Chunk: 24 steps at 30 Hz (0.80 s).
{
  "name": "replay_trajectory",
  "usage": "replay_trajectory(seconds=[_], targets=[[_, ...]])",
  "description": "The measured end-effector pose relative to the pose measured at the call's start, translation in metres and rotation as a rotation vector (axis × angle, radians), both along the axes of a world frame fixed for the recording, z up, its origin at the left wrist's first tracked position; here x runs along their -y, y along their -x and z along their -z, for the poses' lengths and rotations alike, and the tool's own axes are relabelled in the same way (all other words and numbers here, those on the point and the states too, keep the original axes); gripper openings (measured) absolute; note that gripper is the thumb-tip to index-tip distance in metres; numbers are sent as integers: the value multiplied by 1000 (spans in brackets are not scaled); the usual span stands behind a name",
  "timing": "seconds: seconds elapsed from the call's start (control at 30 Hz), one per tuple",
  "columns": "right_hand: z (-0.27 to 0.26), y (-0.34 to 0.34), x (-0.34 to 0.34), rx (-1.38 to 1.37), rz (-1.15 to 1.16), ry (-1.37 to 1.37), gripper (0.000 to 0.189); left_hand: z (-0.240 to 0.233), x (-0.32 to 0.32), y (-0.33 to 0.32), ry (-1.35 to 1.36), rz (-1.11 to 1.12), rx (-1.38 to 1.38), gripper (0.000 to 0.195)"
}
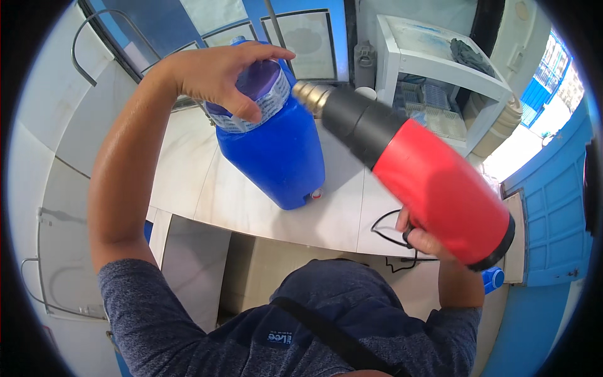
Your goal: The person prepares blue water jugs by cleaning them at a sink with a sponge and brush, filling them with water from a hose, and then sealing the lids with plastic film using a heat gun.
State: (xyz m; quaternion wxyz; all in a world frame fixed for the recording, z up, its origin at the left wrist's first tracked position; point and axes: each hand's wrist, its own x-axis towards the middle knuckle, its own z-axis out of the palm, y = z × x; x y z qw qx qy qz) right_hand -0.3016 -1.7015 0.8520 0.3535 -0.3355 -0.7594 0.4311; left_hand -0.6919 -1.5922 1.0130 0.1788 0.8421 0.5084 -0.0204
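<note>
A blue plastic water container (278, 155) stands on the tiled counter, with a small tap low on its side. Around its round purple cap (258, 79) runs a printed plastic seal band (256, 113). My left hand (226, 77) arches over the cap, thumb at the band and fingers spread across the far side. In my right hand (424, 240) is a red and black heat gun (419, 174), held by its handle, which is mostly hidden beneath the body. Its metal nozzle (311, 96) points at the band from the right, close to the container.
A black cord (386, 230) loops over the counter (249, 212) near its front edge. Behind, to the right, stands a white shelf unit (443, 61) with a dark cloth on top and plastic baskets inside. A blue container (493, 279) is partly visible at lower right.
</note>
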Motion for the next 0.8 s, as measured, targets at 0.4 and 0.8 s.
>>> replay_trajectory(seconds=[0.4, 0.8], targets=[[30, -10, -10, -311, 30, 224, 27, -7, 1, 4, -54, -327, -220, 110], [37, -16, -26, -182, -190, 207, 29, 14, -5, 18, -291, -113, 124, 70]])
